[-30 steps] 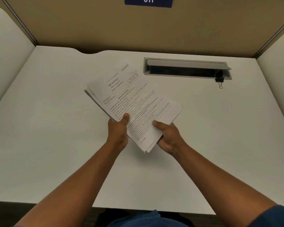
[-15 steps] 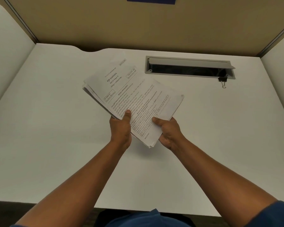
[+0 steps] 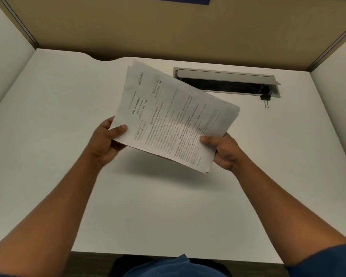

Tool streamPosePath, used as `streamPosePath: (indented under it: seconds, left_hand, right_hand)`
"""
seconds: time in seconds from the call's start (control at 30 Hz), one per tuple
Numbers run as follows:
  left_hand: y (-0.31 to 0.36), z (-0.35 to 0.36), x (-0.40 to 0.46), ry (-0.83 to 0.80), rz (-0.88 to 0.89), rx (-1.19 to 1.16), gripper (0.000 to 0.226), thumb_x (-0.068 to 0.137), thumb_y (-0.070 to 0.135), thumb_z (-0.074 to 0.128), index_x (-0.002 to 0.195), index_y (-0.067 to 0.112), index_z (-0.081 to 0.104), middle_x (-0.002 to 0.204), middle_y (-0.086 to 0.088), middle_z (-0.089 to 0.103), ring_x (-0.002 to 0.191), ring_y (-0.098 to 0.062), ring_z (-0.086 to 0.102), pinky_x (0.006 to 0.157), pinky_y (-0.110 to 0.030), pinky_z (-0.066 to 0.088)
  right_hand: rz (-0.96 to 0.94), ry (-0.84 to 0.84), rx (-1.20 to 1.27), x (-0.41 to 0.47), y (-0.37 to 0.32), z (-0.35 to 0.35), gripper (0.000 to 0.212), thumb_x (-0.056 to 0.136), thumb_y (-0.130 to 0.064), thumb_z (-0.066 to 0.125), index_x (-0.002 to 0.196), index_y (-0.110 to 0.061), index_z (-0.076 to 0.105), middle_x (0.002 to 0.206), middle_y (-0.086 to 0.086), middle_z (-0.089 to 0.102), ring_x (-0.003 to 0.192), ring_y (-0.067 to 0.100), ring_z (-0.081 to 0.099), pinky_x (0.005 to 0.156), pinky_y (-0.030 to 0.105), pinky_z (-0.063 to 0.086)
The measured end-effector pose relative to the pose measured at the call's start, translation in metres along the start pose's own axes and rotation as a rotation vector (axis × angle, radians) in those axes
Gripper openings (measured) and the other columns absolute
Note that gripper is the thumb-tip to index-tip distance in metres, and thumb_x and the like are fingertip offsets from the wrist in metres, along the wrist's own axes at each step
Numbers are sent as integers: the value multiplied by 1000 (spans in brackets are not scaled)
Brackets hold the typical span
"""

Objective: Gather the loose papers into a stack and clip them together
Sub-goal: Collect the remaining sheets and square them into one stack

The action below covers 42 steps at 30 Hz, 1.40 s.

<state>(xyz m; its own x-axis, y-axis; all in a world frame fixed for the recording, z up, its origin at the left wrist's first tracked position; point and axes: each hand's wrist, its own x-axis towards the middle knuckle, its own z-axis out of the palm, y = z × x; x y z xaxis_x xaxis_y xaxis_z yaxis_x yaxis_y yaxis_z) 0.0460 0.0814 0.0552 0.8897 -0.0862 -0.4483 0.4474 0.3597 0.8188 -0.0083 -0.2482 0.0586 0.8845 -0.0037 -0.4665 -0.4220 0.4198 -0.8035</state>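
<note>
Above the worktop (image 3: 68, 136), left hand (image 3: 106, 140) and right hand (image 3: 223, 151) pinch the papers (image 3: 168, 118) at opposite ends, fingers clamped, probably to square them, binder clip (image 3: 266, 99) lying well beyond the papers.

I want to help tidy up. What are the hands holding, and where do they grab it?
Both hold the stack of papers: left hand at its near left corner, right hand at its near right corner.

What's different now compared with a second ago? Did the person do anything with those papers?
The papers have been raised off the desk and turned more upright, their edges now more even. The left hand slid out to the left corner; the right hand keeps its grip at the lower right. The binder clip stays by the cable slot, untouched.
</note>
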Motion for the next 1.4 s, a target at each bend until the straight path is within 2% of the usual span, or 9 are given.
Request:
streamPosePath:
  seconds: [0.1, 0.2, 0.33, 0.53, 0.67, 0.87, 1.0, 1.2, 1.4]
  left_hand:
    - [17, -12, 5, -57, -10, 393, 43, 88, -5, 67, 124, 19, 64, 115, -7, 76, 112, -34, 68, 82, -40, 55]
    - [25, -8, 8, -98, 12, 526, 39, 88, -1, 72, 122, 15, 65, 111, -5, 78, 108, -28, 72, 88, -45, 59]
    - [18, 5, 10, -96, 120, 478, 39, 91, -2, 68, 126, 13, 63, 119, -3, 74, 111, -24, 71, 93, -44, 59]
    - [2, 25, 1, 49, 400, 371, 33, 83, 1, 69, 108, 23, 65, 113, 2, 73, 106, -17, 70, 87, -36, 60]
    - [-21, 27, -4, 93, 360, 301, 37, 64, 13, 71, 98, 27, 66, 101, -1, 69, 97, -19, 66, 81, -35, 58]
    - [-28, 40, -9, 169, 409, 206, 31, 76, 37, 77, 99, 20, 66, 94, 4, 66, 88, -10, 64, 72, -26, 53]
    - [-19, 57, -17, 281, 541, 157, 43, 77, 49, 74, 99, 16, 57, 93, 3, 61, 78, -2, 63, 66, -21, 52]
    - [-8, 74, -14, 509, 581, 147, 38, 76, 41, 79, 96, 24, 52, 96, 4, 55, 82, -14, 57, 71, -29, 52]
    - [-9, 68, -8, 512, 503, 184, 42, 77, 42, 75, 105, 28, 47, 106, 0, 53, 86, -17, 57, 72, -30, 52]
  right_hand:
    - [-32, -10, -88, 2, -7, -7, 43, 84, 15, 64, 118, -10, 67, 119, 14, 73, 110, 35, 69, 88, 53, 58]
    - [-81, -43, -171, 2, -11, -9, 37, 84, 12, 66, 111, -13, 71, 114, 11, 75, 109, 31, 70, 88, 49, 59]
    - [-172, -10, -280, 3, -12, -5, 33, 85, 7, 69, 97, -23, 76, 103, 2, 77, 100, 21, 72, 90, 50, 57]
    - [-341, 19, -286, 3, -15, -1, 44, 86, 7, 70, 90, -36, 78, 98, -6, 75, 100, 17, 71, 84, 44, 59]
    - [-278, 39, -265, 4, 10, -10, 39, 83, 12, 70, 100, -23, 75, 103, -1, 76, 103, 21, 71, 91, 48, 58]
    - [-280, 30, -258, -4, 23, -7, 52, 88, 11, 66, 96, -39, 78, 102, -1, 75, 104, 21, 69, 88, 44, 56]
    - [-306, 43, -281, -10, 21, -3, 55, 84, 7, 69, 95, -47, 76, 102, 1, 72, 101, 20, 67, 88, 48, 56]
    - [-313, 31, -310, -17, 20, 1, 52, 73, -6, 61, 94, -51, 74, 99, 4, 67, 97, 20, 63, 81, 46, 50]
    - [-333, 70, -333, -21, 26, 3, 46, 75, -6, 61, 97, -44, 75, 94, -3, 69, 93, 13, 65, 76, 39, 51]
